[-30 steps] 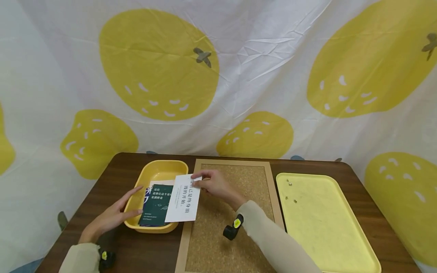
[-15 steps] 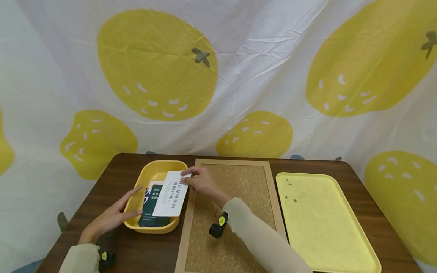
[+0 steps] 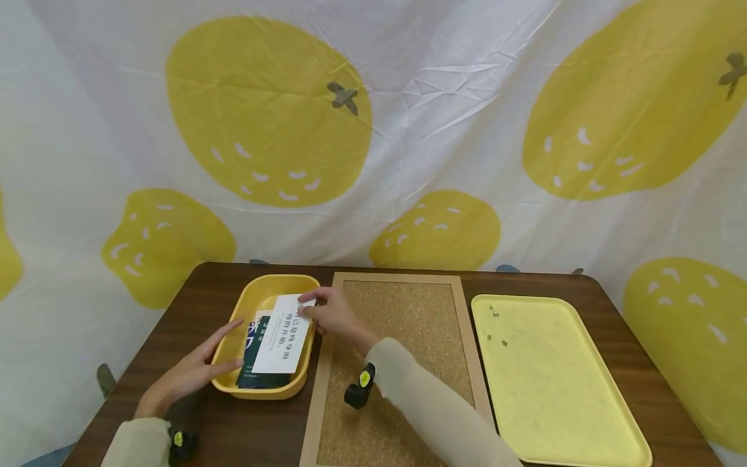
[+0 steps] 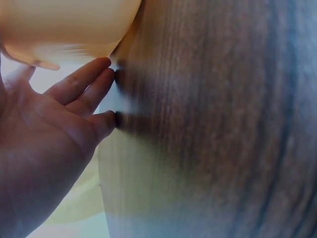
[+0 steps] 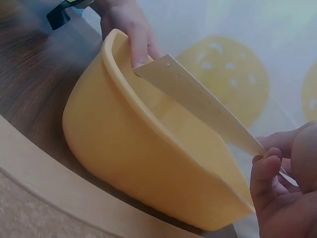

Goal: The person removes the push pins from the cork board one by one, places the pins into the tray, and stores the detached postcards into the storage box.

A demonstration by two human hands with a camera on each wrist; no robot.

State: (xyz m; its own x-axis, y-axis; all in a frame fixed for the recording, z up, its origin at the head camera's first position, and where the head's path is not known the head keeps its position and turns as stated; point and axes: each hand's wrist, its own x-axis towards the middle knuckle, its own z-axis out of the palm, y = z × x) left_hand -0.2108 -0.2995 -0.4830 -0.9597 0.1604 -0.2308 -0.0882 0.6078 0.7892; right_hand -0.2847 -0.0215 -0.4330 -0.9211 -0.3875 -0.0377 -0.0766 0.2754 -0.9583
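Observation:
My right hand (image 3: 337, 316) pinches a white card (image 3: 280, 344) with printed characters by its upper right edge. The card is held over a yellow plastic bin (image 3: 262, 290); in the right wrist view it slants above the bin's opening. Inside the bin lie a dark green card (image 3: 262, 381) and other cards, partly covered by the white one. At the bin's left side my left hand (image 3: 187, 373) touches the rim with index finger and thumb spread apart. In the left wrist view its other fingers (image 4: 81, 89) stretch straight out below the bin's wall.
Right of the bin lies a wood-framed cork board (image 3: 403, 324), beneath my right forearm. A pale yellow tray (image 3: 554, 383) with several small metallic pins (image 3: 496, 314) sits farther right. Behind the brown table (image 3: 198, 311) hangs a fruit-patterned cloth (image 3: 408, 130).
My right hand has moved left with the white card, from the gap between bin and cork board to over the bin. The left hand has stayed at the rim.

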